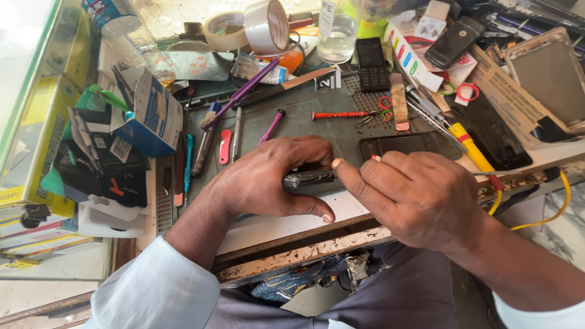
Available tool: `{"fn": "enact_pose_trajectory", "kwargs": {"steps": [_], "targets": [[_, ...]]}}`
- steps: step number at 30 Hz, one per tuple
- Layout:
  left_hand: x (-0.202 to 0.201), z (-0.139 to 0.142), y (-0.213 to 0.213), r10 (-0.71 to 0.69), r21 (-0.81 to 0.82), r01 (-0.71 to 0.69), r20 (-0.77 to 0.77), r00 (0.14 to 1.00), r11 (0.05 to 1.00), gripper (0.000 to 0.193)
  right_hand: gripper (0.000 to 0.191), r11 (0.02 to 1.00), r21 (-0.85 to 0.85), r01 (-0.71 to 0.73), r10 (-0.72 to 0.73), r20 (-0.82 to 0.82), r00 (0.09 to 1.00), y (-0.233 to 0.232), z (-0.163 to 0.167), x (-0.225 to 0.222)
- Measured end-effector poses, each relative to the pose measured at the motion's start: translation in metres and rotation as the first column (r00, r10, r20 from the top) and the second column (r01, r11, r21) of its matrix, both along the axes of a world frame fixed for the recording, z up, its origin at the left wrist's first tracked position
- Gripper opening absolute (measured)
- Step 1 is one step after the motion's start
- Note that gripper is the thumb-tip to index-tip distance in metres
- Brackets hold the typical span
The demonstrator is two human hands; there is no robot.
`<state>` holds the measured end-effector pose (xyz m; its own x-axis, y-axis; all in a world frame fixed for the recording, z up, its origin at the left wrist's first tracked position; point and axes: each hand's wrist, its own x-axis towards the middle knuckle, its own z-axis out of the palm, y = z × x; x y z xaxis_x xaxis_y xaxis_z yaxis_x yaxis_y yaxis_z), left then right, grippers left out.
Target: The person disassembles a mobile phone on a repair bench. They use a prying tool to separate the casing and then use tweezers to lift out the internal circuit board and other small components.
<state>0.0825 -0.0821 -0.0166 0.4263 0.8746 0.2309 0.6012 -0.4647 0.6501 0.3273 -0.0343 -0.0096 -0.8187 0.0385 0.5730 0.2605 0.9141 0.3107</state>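
Note:
My left hand grips a small dark phone held on its edge above the grey work mat. My right hand is pressed against the phone's right end, thumb tip on it. A thin tool with a red and white tip pokes out between the right fingers. A flat black phone panel lies just behind the right hand.
Screwdrivers, purple tools and a brush lie on the mat. A black keypad phone, tape rolls, a clear bottle and a blue box crowd the back. A yellow-handled iron lies at right.

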Motion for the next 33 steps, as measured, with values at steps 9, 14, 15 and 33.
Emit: {"fn": "enact_pose_trajectory", "kwargs": {"steps": [9,14,15,33], "targets": [[0.005,-0.002,0.001,-0.03,0.128,0.042,-0.092,0.995,0.991,0.064,0.021,0.852,-0.522,0.036,-0.102,-0.099,0.99,-0.009,-0.011,-0.004],[0.002,-0.004,0.001,-0.044,0.122,0.049,-0.049,0.998,0.991,0.064,0.032,0.991,-0.118,0.059,-0.062,-0.024,0.998,-0.007,-0.01,-0.001],[0.002,-0.004,0.0,-0.04,0.109,0.044,-0.039,0.998,0.993,0.063,0.033,0.998,-0.052,0.046,-0.047,-0.01,0.999,-0.006,-0.009,0.0],[0.001,-0.007,0.004,-0.036,0.14,0.03,0.039,0.999,0.99,0.066,0.029,0.947,-0.307,-0.09,0.042,-0.16,0.986,0.008,-0.007,-0.003]]}}
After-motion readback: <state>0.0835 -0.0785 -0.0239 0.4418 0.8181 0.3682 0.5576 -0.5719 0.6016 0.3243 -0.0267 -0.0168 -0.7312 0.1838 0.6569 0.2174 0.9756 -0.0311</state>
